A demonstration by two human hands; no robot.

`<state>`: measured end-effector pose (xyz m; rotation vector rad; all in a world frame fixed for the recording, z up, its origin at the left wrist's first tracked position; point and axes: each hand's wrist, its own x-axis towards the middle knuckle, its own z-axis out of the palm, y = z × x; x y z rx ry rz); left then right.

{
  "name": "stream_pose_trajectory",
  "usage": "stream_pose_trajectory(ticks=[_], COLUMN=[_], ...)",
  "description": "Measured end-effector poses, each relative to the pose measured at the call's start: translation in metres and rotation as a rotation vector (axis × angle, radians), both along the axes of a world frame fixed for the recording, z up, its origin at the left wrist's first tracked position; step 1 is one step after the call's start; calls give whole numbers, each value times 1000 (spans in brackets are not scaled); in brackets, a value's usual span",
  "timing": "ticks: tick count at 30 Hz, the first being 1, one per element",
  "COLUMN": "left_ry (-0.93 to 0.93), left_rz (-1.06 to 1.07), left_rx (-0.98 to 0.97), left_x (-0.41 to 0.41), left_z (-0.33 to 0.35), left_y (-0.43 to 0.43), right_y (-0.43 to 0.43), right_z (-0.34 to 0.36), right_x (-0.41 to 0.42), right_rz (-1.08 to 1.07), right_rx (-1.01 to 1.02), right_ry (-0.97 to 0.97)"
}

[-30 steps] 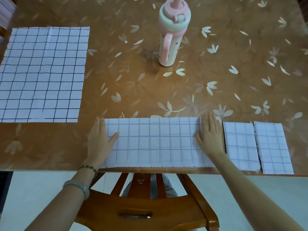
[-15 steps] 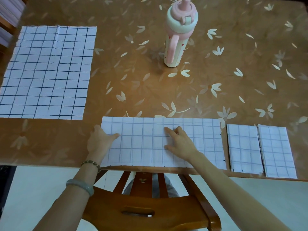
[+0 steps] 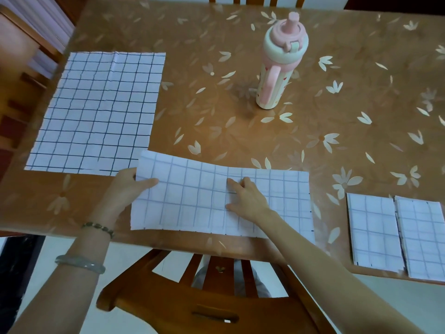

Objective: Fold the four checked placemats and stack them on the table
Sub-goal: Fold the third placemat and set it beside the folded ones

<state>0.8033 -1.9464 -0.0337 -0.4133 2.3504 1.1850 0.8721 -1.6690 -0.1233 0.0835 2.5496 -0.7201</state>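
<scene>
1 placemat (image 3: 192, 203) — left hand (image 3: 126, 186) pinches end (right hand (image 3: 245, 200) presses middle).

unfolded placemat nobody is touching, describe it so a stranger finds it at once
Start at the brown flowered table and go to its left side, across from the pink bottle. The unfolded placemat lies flat there. It is the largest checked cloth, with darker lines than the half-folded placemat beside it.
</scene>
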Motion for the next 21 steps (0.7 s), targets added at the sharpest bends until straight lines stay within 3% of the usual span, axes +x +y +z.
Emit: stream_pose_trajectory(ticks=[5,10,15,21], left_ry=[38,-135,-107,-24], left_rz=[-66,-206,-177,-314], left_rx=[-33,-11,78,188], left_x=[-3,0,-5,-8], left_z=[12,18,36,81], left_y=[-19,-26,-15,29], right_y=[-20,-19,-22,-21], right_z=[-1,0,0,0], right_x=[-7,-6,-7,-7], right_rz=[6,50,65,60], right_rx=[-7,2,24,9], right_ry=[-13,-36,-52,-49])
